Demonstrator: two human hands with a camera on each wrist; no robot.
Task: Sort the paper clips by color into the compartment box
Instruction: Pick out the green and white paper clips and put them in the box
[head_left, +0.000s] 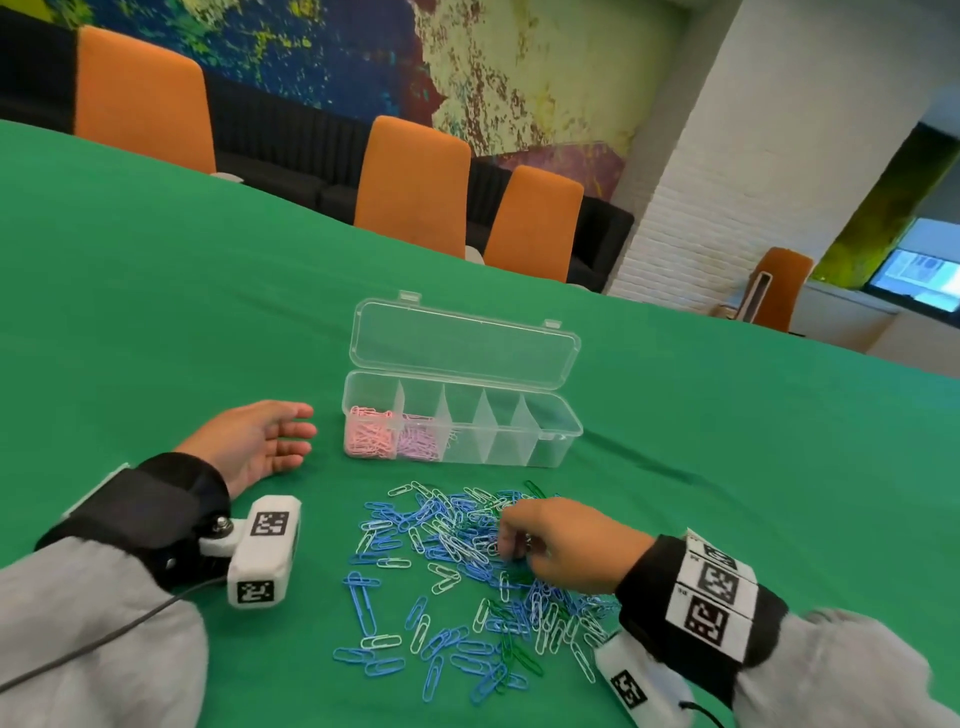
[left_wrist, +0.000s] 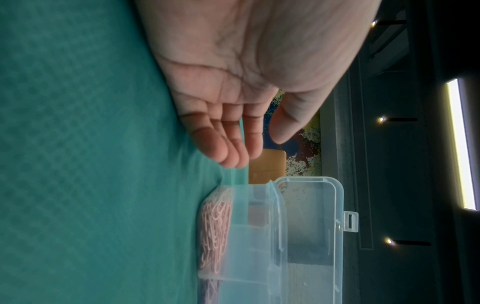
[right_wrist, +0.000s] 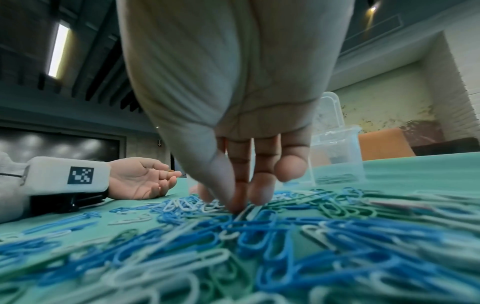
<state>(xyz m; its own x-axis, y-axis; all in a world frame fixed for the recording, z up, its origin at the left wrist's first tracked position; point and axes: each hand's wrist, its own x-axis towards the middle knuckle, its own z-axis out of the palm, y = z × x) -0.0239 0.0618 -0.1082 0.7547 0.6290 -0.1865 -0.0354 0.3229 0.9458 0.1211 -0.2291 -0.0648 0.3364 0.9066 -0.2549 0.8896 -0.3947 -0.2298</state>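
Head view shows the right hand (head_left: 561, 545) fingertips-down, pinching into the paper clips (head_left: 457, 566) — the compartment box (head_left: 550, 436) beyond it — the left hand (head_left: 260, 441) spread, idle.

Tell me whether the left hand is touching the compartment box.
Apart. The head view shows the left hand resting palm-up on the green cloth, with a strip of bare cloth between its fingertips and the near end wall of the compartment box.

- My left hand (head_left: 260, 444) lies palm up, fingers relaxed and loosely extended.
- My right hand (head_left: 563, 543) reaches down, fingertips (right_wrist: 235, 202) bunched and curled.
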